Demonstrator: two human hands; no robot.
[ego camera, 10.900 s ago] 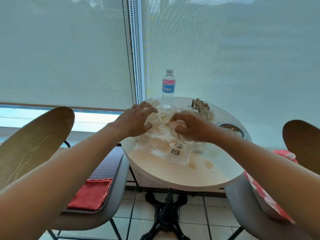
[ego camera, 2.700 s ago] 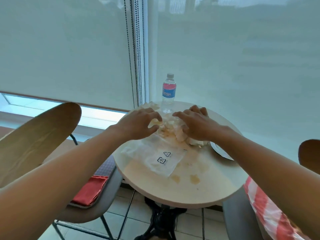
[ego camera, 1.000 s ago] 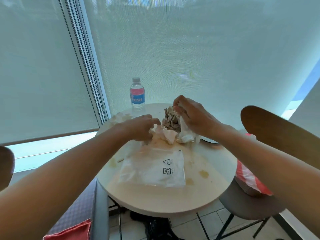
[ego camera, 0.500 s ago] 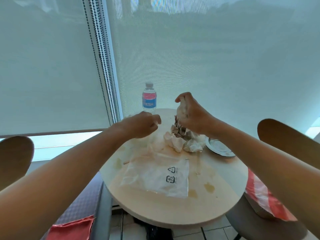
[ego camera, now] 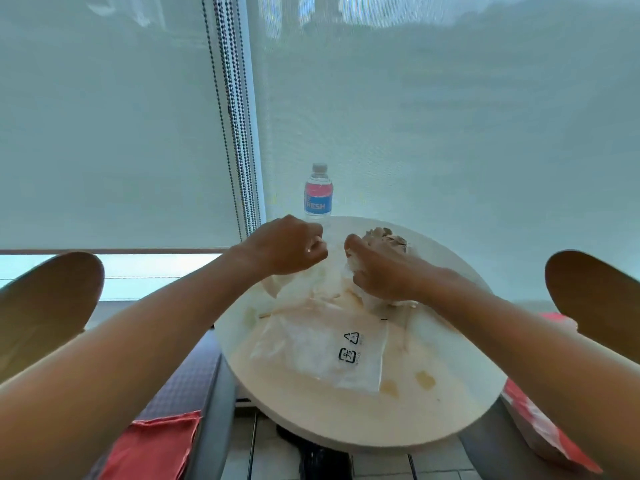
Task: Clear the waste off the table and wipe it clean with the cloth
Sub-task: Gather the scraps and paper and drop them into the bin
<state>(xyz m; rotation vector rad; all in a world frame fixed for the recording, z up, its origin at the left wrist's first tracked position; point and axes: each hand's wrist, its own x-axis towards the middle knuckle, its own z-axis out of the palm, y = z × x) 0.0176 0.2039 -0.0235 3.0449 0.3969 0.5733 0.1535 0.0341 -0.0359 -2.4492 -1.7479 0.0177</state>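
- Waste (ego camera: 349,289), a heap of crumpled white tissue stained tan, lies on the far half of a round pale table (ego camera: 346,420), between the person's two hands.
- A brown crumpled clump (ego camera: 386,237) sits at the far side of the heap, just beyond the right hand.
- Left hand (ego camera: 284,249) is raised over the heap's left edge, fingers curled and pinching a thin clear film (ego camera: 330,258) that hangs down to the table.
- Right hand (ego camera: 382,271) lies on the white tissue, fingers curled round a wad of it.
- The two hands are close but not touching.
- A clear plastic bag (ego camera: 322,351) with black printed symbols lies flat nearer the viewer.
- Tan spill marks (ego camera: 424,379) dot the near right of the tabletop.
- A water bottle (ego camera: 318,194) stands upright at the far edge.
- A red cloth (ego camera: 152,445) lies on the chair seat at lower left.
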